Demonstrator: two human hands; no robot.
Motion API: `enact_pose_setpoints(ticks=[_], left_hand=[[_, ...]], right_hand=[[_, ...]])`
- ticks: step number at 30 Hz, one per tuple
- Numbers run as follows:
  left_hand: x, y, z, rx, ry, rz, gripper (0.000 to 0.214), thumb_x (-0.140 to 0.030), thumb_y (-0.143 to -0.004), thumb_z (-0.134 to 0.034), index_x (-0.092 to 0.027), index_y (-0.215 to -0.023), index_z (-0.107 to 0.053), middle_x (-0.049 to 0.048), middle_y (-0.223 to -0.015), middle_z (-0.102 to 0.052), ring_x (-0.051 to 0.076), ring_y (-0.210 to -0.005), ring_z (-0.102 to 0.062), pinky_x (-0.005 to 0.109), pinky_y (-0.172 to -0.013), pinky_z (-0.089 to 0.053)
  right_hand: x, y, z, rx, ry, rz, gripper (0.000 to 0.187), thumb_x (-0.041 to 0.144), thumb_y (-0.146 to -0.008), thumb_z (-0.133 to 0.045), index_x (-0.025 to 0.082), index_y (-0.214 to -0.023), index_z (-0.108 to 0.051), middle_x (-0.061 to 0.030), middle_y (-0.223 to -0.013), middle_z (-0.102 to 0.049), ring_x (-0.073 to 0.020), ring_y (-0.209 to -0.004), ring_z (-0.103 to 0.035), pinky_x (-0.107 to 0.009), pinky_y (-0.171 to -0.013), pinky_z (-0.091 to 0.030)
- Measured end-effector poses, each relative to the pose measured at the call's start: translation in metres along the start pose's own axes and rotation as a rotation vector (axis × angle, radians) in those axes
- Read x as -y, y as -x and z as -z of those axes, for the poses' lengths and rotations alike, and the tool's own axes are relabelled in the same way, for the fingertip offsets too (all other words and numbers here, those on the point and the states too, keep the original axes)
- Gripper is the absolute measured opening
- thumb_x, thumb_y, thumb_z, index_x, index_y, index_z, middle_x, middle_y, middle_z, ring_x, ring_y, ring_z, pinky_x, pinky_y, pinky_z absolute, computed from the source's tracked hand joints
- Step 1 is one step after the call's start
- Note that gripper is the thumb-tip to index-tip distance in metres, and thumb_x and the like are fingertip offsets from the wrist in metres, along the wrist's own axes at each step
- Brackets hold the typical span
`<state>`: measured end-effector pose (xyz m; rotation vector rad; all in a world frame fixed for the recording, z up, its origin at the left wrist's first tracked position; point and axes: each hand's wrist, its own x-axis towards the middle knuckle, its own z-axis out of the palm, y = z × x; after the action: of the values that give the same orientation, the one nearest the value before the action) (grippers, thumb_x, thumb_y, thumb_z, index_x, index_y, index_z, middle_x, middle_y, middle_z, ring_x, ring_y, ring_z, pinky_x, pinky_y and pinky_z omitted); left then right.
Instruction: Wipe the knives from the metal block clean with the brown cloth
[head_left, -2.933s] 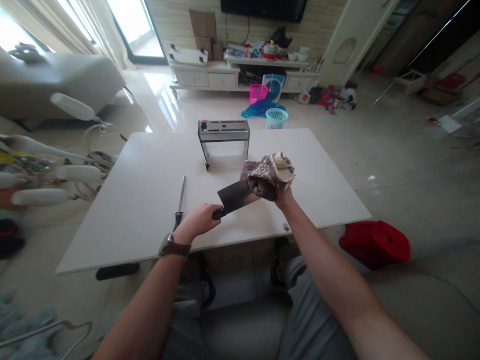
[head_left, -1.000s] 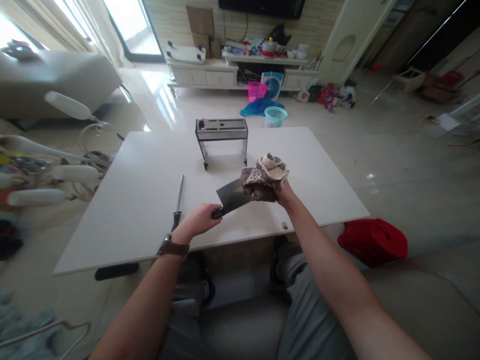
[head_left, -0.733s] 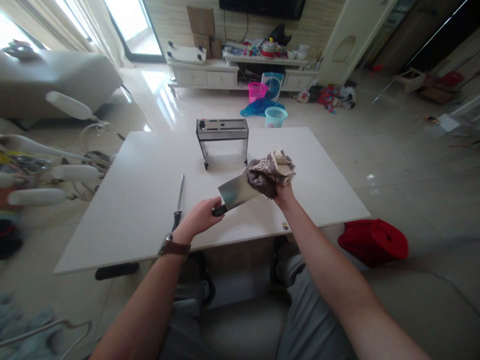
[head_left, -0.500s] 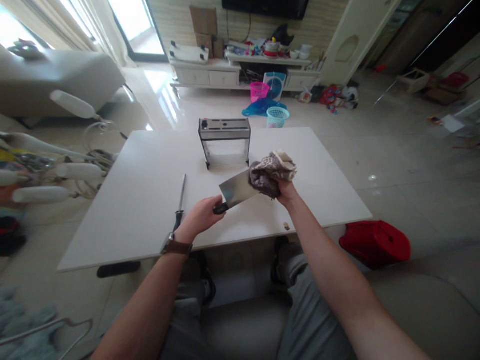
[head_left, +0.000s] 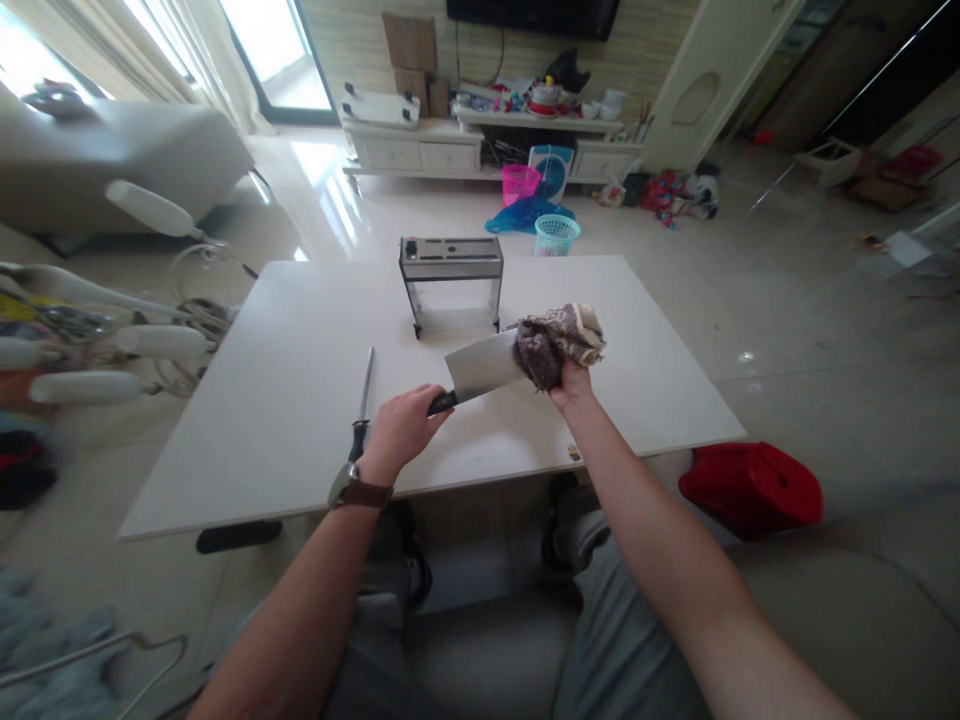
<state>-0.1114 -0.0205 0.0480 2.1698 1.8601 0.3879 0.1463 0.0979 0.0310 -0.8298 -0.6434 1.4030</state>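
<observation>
My left hand (head_left: 409,427) is closed round the black handle of a cleaver (head_left: 484,367), whose broad blade points right above the table. A bunched brown and cream towel (head_left: 559,345) is gripped in my right hand (head_left: 572,385) and covers the far end of the blade. The fingers of that hand are mostly hidden by the cloth. Left of the cleaver, a honing steel (head_left: 365,400) with a black handle lies on the white table (head_left: 285,400), its handle close to my left wrist. Behind the blade stands a metal-topped knife block (head_left: 451,280) with slots and clear sides.
A small sticker (head_left: 574,453) is at the table's near edge. On the floor to the right sits a red stool (head_left: 750,485). Beyond the table are a light blue basket (head_left: 556,232), a pink basket (head_left: 520,184) and a low white cabinet (head_left: 416,150).
My right hand and the towel have shifted slightly right along the blade, baring a little more of it. The cleaver has turned a little flatter. The honing steel and knife block stay put.
</observation>
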Motion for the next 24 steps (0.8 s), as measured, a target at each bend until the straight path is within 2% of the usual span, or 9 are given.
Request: enact_pose_setpoints(ticks=[3,5,9,11,13,18,24], left_hand=[[0.003,-0.001,0.004,-0.083,0.056,0.029,0.027,-0.046,-0.098,-0.057,-0.021,-0.094,-0.066,0.0102,-0.096,-0.072,0.025,-0.087,-0.064,0.032,-0.070,-0.036],[0.007,-0.003,0.006,-0.131,0.216,0.111,0.031,-0.048,-0.096,-0.057,-0.020,-0.087,-0.064,0.0077,-0.083,-0.068,0.022,-0.077,-0.060,0.032,-0.067,-0.036],[0.007,-0.007,0.007,-0.191,0.906,0.272,0.041,-0.056,-0.094,-0.052,-0.018,-0.083,-0.062,0.0014,-0.062,-0.055,0.015,-0.058,-0.049,0.028,-0.057,-0.035],[0.002,-0.009,0.007,-0.199,1.245,0.295,0.046,-0.061,-0.093,-0.048,-0.018,-0.083,-0.060,-0.0010,-0.057,-0.048,0.013,-0.052,-0.043,0.027,-0.052,-0.032],[-0.005,-0.010,0.007,-0.178,1.442,0.293,0.047,-0.063,-0.092,-0.047,-0.019,-0.080,-0.056,-0.0028,-0.053,-0.042,0.011,-0.049,-0.038,0.026,-0.050,-0.030],[-0.022,-0.009,0.004,-0.062,1.504,0.284,0.049,-0.067,-0.091,-0.047,-0.020,-0.076,-0.052,-0.0038,-0.051,-0.039,0.010,-0.046,-0.037,0.025,-0.048,-0.029],[-0.035,-0.009,-0.023,0.068,1.455,0.311,0.050,-0.066,-0.084,-0.059,-0.018,-0.072,-0.056,-0.0014,-0.049,-0.050,0.010,-0.042,-0.043,0.023,-0.044,-0.032]], right_hand=[[0.000,-0.011,0.013,-0.078,-0.097,-0.025,0.032,0.040,-0.075,-0.081,0.027,-0.103,-0.072,0.0016,-0.107,-0.083,-0.0198,-0.111,-0.076,-0.041,-0.110,-0.058],[0.003,-0.015,0.020,-0.094,-0.117,-0.044,0.026,0.040,-0.077,-0.080,0.029,-0.100,-0.073,0.0023,-0.105,-0.083,-0.0195,-0.111,-0.076,-0.041,-0.107,-0.060],[0.009,-0.011,0.023,-0.042,-0.087,-0.070,0.020,0.044,-0.081,-0.076,0.031,-0.097,-0.075,0.0026,-0.113,-0.082,-0.0199,-0.125,-0.071,-0.041,-0.109,-0.059],[0.007,-0.005,0.018,0.028,-0.058,-0.106,0.023,0.046,-0.082,-0.076,0.031,-0.099,-0.076,0.0024,-0.117,-0.081,-0.0206,-0.129,-0.068,-0.042,-0.113,-0.057],[0.003,0.002,0.011,0.091,-0.038,-0.147,0.024,0.047,-0.081,-0.078,0.030,-0.099,-0.076,0.0027,-0.117,-0.081,-0.0211,-0.130,-0.068,-0.042,-0.116,-0.054],[-0.018,0.022,-0.009,0.210,0.026,-0.236,0.029,0.047,-0.077,-0.084,0.029,-0.098,-0.076,0.0003,-0.109,-0.082,-0.0251,-0.127,-0.069,-0.047,-0.117,-0.054],[-0.042,0.045,-0.023,0.261,0.090,-0.314,0.036,0.045,-0.066,-0.091,0.026,-0.091,-0.073,-0.0032,-0.098,-0.083,-0.0311,-0.117,-0.074,-0.053,-0.112,-0.057]])
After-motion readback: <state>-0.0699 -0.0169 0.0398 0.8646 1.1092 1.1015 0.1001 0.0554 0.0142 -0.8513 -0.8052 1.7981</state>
